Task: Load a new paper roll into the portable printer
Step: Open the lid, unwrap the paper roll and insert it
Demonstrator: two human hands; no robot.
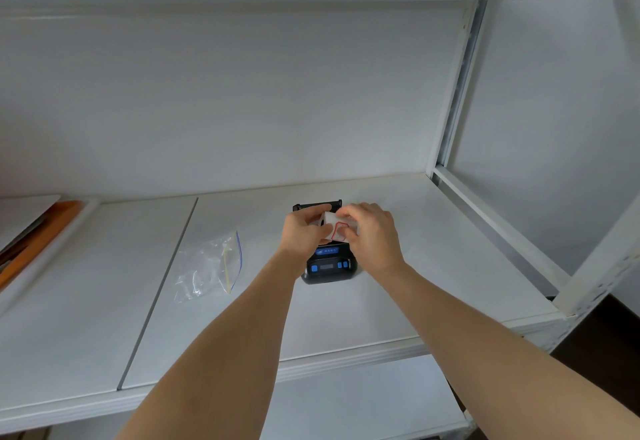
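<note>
A small black portable printer [329,266] with blue buttons sits on the white shelf [398,266], its lid [317,205] standing open at the back. Just above its open bay, both hands hold a white paper roll [334,224] with a red outline printed on its loose end. My left hand [304,230] grips the roll from the left. My right hand [372,231] pinches the paper from the right. The bay itself is hidden behind the hands.
A clear zip bag [207,266] with a thin yellowish stick inside lies left of the printer. An orange and white stack [31,235] sits at the shelf's far left. A white metal upright [457,86] and crossbars frame the right side.
</note>
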